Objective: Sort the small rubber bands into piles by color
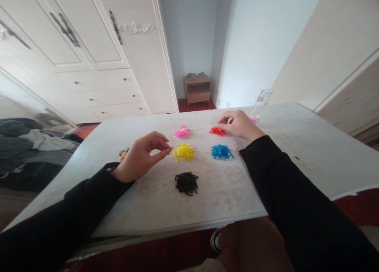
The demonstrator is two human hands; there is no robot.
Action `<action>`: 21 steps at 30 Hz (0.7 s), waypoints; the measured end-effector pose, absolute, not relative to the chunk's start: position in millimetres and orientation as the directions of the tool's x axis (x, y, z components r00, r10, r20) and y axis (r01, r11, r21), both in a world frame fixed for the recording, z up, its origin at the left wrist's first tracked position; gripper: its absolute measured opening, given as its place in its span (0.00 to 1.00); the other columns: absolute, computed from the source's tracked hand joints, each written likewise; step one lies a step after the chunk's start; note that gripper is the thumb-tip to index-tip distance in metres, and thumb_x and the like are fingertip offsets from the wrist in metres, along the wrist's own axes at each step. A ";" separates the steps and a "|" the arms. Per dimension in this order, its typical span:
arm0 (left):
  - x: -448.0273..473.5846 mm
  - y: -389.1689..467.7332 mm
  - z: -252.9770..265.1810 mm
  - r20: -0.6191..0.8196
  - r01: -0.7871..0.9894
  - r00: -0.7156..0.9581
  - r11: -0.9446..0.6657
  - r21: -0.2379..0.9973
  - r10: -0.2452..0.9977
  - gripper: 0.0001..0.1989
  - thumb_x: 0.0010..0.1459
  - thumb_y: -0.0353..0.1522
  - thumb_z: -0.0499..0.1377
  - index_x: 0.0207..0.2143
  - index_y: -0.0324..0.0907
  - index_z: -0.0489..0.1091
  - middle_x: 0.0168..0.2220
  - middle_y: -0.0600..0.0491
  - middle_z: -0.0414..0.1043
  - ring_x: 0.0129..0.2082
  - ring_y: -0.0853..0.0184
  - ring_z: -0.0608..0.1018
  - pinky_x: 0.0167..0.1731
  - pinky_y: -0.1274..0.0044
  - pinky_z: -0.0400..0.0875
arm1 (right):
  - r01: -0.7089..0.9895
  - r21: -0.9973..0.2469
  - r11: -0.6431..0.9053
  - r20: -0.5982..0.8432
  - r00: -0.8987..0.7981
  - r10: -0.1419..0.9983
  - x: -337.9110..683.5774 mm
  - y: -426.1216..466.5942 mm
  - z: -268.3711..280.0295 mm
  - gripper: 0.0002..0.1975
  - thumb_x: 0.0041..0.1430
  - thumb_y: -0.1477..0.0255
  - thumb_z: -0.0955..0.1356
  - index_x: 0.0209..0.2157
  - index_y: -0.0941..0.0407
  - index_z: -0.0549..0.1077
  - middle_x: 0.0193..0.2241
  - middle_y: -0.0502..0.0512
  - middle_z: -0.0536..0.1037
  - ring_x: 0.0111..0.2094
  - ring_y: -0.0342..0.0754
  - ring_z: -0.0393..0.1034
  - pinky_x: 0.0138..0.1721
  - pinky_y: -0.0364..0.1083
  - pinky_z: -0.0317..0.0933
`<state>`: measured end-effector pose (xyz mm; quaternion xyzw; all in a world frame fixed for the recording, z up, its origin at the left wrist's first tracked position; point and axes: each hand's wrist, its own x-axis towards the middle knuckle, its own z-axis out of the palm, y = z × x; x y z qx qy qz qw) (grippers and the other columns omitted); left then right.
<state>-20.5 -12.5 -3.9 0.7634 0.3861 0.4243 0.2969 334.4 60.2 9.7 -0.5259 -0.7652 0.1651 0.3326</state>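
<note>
My left hand is closed in a pinch just left of the yellow rubber bands. A small bit of pink, apparently a rubber band, shows at its fingertips. At the far side of the table, my right hand has its fingers pressed together at the pile of red rubber bands; what they pinch is hidden. Pink rubber bands lie behind the yellow pile. Blue rubber bands are in front of the red ones, and black rubber bands lie nearest to me.
A mixed-colour bunch is partly hidden behind my left hand. A clear glass bottle stands at the far right, with something pink at its base. The white table has its front edge close to my legs. Dark clothes are heaped at left.
</note>
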 end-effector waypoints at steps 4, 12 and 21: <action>-21.5 -11.7 -4.3 0.420 0.344 0.343 -0.529 0.776 0.840 0.12 0.59 0.37 0.72 0.39 0.43 0.75 0.34 0.49 0.84 0.34 0.63 0.87 0.39 0.71 0.86 | 0.707 -0.591 0.388 0.347 -0.212 0.914 333.7 59.4 9.6 0.04 0.56 0.71 0.76 0.29 0.56 0.82 0.30 0.56 0.84 0.30 0.47 0.72 0.36 0.48 0.63; -23.8 -7.4 -5.1 0.441 0.361 0.342 -0.549 0.754 0.830 0.14 0.58 0.41 0.73 0.36 0.42 0.75 0.34 0.50 0.83 0.35 0.63 0.87 0.41 0.70 0.87 | 0.734 -0.550 0.398 0.486 -0.105 0.867 336.3 64.3 2.5 0.06 0.58 0.74 0.70 0.28 0.56 0.79 0.31 0.57 0.84 0.33 0.49 0.73 0.39 0.48 0.64; -36.3 11.8 3.5 0.491 0.536 0.316 -0.580 0.613 0.812 0.10 0.59 0.38 0.69 0.35 0.43 0.76 0.34 0.50 0.84 0.34 0.63 0.86 0.40 0.72 0.84 | 0.708 -0.601 0.370 0.513 -0.013 0.858 337.7 75.9 -14.1 0.07 0.56 0.78 0.70 0.26 0.56 0.78 0.31 0.56 0.84 0.35 0.50 0.75 0.41 0.47 0.64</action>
